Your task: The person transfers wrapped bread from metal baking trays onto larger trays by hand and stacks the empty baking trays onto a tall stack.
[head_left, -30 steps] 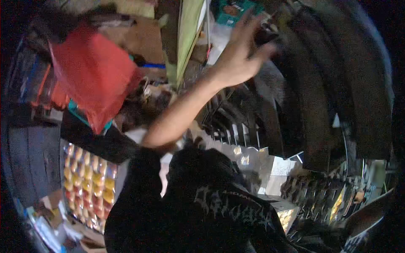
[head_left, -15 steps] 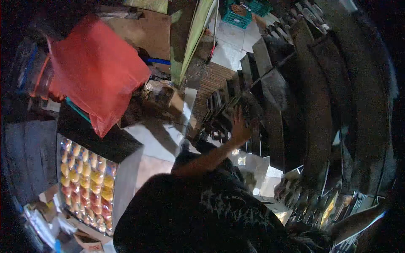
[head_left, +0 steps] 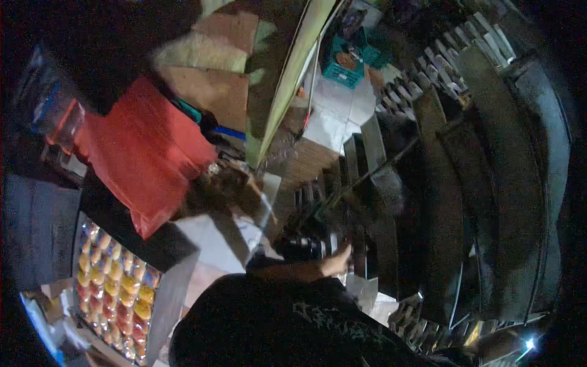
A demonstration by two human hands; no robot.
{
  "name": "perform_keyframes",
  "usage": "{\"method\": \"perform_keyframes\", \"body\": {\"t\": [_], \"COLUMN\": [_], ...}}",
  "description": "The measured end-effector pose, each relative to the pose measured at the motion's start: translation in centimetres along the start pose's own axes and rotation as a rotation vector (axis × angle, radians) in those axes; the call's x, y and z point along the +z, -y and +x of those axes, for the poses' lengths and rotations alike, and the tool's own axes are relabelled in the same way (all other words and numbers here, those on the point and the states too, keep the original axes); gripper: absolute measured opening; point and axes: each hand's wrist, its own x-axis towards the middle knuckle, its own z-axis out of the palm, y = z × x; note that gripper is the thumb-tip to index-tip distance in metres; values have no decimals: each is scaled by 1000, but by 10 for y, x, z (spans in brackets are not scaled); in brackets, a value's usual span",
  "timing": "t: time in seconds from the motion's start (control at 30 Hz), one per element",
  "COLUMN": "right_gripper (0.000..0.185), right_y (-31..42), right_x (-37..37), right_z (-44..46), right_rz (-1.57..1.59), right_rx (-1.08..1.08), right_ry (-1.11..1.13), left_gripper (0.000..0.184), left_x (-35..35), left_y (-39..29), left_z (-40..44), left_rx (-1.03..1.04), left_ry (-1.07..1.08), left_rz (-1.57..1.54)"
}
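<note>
My left hand reaches across in front of my body, low beside the dark stepped shelves. One finger or thumb points out; the others are partly hidden. I see nothing held in it. At the lower right, my right arm runs into shadow. A small, bright white light shines at its end, where the hand appears closed around something too dark to make out. Rows of narrow, upright items stand near that arm.
On the left, a red plastic sheet drapes over a stand, above a tray of wrapped fruit-like pieces. Cardboard lies beyond. A green crate stands on the tiled floor, near a long pale-green upright strip.
My left hand has drawn back towards my body from its spread-fingered reach by the shelves. The view has shifted, and the white light at the lower right now shows as a bright point.
</note>
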Motion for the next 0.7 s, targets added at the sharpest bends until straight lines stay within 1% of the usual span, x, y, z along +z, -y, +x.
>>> {"method": "perform_keyframes", "body": {"t": [0.1, 0.13, 0.2, 0.37, 0.4, 0.47, 0.53, 0.6, 0.67, 0.7], "right_gripper": [49, 49, 49, 49, 49, 49, 49, 47, 50, 55], "right_y": [-7, -9, -14, -35, -37, -41, -43, 76, 23, 32], "right_x": [4, 8, 20, 63, 72, 93, 121, 136, 179, 188], "right_z": [-11, -14, -15, -20, -20, -15, 3, 20, 11, 15], "right_rz": [3, 9, 24, 66, 80, 130, 262, -7, -414, -263], "right_rx": [22, 26, 24, 23, 15, -26, -161, -107, 16, 104], "right_ry": [-7, -6, -7, -20, -29, -64, -112, -358, -270, -316], "left_gripper": [74, 74, 73, 71, 71, 71, 70, 69, 69, 69], "left_x": [0, -5, -19, -34, -26, -18, -7, -6, -4, -5], "left_y": [18, 9, -16, -87, -94, -95, -86, -77, -62, -54], "left_z": [29, 40, 56, 123, 148, 186, 216, 247, 276, 292], "left_rx": [-224, -250, -267, -268, -249, -205, -177, -138, -102, -84], "left_ry": [135, 147, 96, -156, -218, -276, -292, -280, -267, -265], "left_rz": [-87, -112, -148, -175, -160, -89, -7, 80, 158, 202]}}
